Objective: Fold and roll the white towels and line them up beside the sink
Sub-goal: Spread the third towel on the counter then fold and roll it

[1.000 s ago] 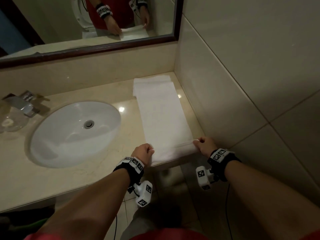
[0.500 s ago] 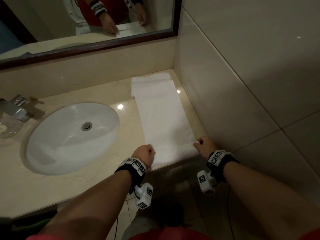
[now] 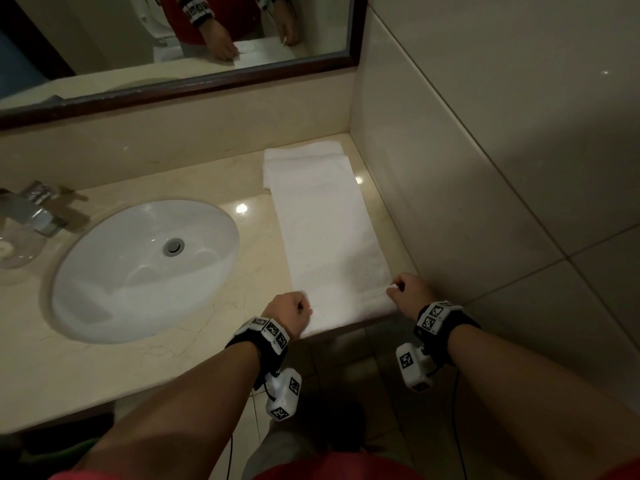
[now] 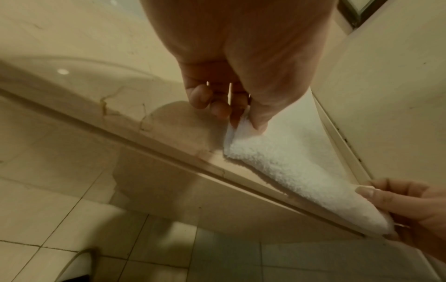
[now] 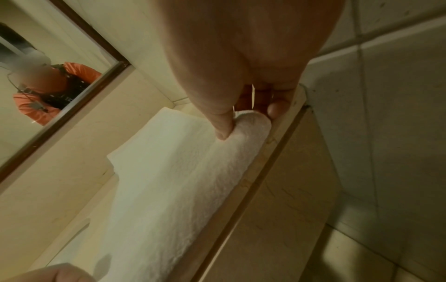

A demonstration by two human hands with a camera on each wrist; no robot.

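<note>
Change since the two earlier head views: the near end of the long white terry towel [image 3: 329, 237] has been turned over slightly farther by the left hand [image 3: 289, 311] and right hand [image 3: 410, 292], the fold ridge now lying a little deeper from the counter's front edge. The head camera has shifted; the mirror's reflection differs.

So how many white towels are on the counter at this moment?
2. A long folded towel lies right of the sink, its near end pinched by the left hand and right hand. A second towel lies partly under its far end; more may be hidden beneath.
</note>
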